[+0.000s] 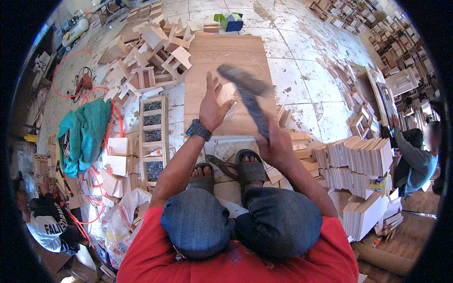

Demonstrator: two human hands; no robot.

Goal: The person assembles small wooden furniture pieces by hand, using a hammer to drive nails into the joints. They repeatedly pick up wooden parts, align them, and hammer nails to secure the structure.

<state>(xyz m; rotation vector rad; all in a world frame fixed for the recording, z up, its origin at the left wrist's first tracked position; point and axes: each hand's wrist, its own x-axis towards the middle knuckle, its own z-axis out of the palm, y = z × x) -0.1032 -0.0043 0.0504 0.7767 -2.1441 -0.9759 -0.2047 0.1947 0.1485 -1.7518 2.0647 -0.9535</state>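
My right hand (275, 141) is closed round the handle of a dark hammer (255, 111), its head raised and blurred by motion. Below the hammer lies a wooden board (226, 49), flat on the floor in front of my feet. Over the board's near part hovers my left hand (214, 107), fingers stretched out and apart, a dark watch on its wrist. Beside the left hand is a pale patch, partly behind the hammer; whether it is a separate piece I cannot tell. Pincers (221, 166) lie between my sandalled feet.
Left of the board stands a wooden tray (141, 141) with compartments of nails. Behind it are piled wooden pieces (153, 61); a green sack (82, 137) and orange hose (120, 125) lie further left. Stacked wooden panels (354, 165) stand right. Co-workers sit at both sides.
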